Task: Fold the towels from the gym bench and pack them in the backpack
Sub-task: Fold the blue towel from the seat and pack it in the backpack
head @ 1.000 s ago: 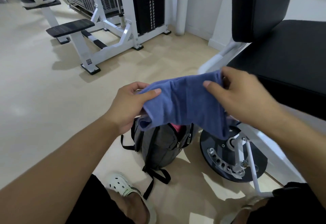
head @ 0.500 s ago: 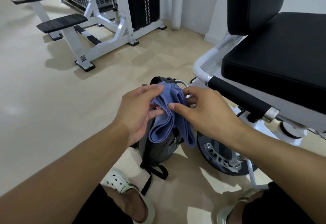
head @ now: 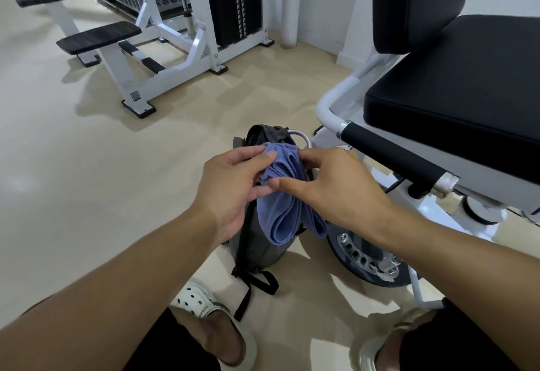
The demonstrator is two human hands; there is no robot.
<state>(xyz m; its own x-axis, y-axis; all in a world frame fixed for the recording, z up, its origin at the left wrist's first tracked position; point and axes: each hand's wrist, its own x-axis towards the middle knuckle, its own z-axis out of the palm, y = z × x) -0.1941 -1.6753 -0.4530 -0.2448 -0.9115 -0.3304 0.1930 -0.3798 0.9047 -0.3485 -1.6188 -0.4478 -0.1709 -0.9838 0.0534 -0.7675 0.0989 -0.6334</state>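
Directly below both grips stood the backpack (head: 257,242); left hand (head: 230,186) and right hand (head: 333,186) pinched the folded towel (head: 285,218) closed, keeping its layers together for packing.

- Pretty bright overall, soft daylight-ish, looks like it's coming in from the far right.
- Pale floor (head: 73,166) has a washed-out sheen on the left; soft shadows fall to the near left of the white machine frame (head: 163,58).
- Sunlit patches on the near floor.
- Wide-angle bend at the edges; forearms look stretched.
- Focus is sharp, no real blur.
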